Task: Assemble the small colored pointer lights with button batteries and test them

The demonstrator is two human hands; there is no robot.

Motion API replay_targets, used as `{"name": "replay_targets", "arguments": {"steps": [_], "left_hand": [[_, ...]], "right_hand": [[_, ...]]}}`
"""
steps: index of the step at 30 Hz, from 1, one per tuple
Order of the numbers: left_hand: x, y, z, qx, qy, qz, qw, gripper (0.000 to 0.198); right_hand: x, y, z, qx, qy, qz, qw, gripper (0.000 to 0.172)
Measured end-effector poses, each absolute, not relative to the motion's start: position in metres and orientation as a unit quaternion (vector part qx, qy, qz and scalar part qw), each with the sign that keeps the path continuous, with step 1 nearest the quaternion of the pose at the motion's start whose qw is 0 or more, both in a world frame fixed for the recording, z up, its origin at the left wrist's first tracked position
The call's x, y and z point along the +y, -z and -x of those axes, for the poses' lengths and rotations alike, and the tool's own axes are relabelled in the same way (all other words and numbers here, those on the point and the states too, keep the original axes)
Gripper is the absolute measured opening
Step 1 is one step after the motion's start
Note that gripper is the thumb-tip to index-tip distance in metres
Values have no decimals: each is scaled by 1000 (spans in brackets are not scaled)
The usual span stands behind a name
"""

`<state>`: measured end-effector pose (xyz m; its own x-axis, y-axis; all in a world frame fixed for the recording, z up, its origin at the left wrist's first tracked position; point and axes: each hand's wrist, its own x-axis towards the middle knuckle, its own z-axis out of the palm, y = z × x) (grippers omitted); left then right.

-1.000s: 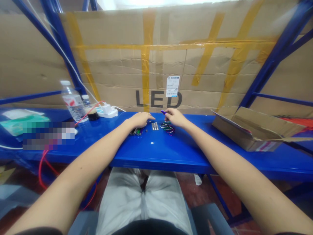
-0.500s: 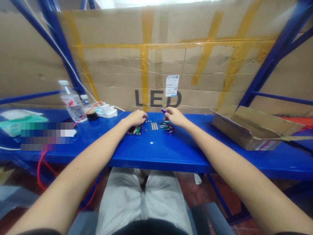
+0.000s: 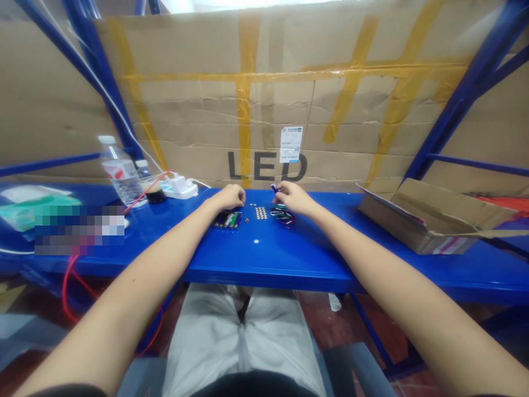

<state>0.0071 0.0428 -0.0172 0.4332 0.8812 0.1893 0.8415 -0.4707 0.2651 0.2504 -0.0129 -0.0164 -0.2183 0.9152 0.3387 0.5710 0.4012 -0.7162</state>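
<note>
My left hand (image 3: pixel 230 197) rests curled on the blue table (image 3: pixel 289 259), its fingers closed just behind a row of small coloured metal tubes (image 3: pixel 227 220); whether they hold anything is hidden. My right hand (image 3: pixel 293 197) pinches a small purple tube (image 3: pixel 275 188) raised off the table. Under it lies a heap of coloured clips (image 3: pixel 283 215). Between my hands sits a patch of small silver button cells (image 3: pixel 260 212), with a few loose ones near it. A single silver dot (image 3: pixel 256 241) lies nearer to me.
A water bottle (image 3: pixel 116 171), a dark jar (image 3: pixel 153 188) and a white power strip (image 3: pixel 180 186) with a red cable stand at the left. An open cardboard box (image 3: pixel 430 218) lies at the right. A taped cardboard wall marked LED (image 3: pixel 268 165) backs the table.
My left hand has drawn back to the left and curled shut, uncovering the row of tubes. The right hand holds the purple tube in much the same place.
</note>
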Motion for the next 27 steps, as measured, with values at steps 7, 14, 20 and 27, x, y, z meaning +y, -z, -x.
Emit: {"name": "replay_targets", "arguments": {"steps": [7,14,20,27], "left_hand": [[41,15,-4,501,-128,-853,66,13],[44,17,-4,515,-91,-850,60,14],[42,17,-1,510,-104,-853,34,9],[9,7,-15,349,-255,-902,-18,17]], "right_hand": [[-13,19,-251,-749,-248,480,383,11],[-3,30,-253,-777,-284,384,409,14],[-2,31,-254,-801,-273,343,407,17],[0,32,-256,-811,-214,368,401,16]]}}
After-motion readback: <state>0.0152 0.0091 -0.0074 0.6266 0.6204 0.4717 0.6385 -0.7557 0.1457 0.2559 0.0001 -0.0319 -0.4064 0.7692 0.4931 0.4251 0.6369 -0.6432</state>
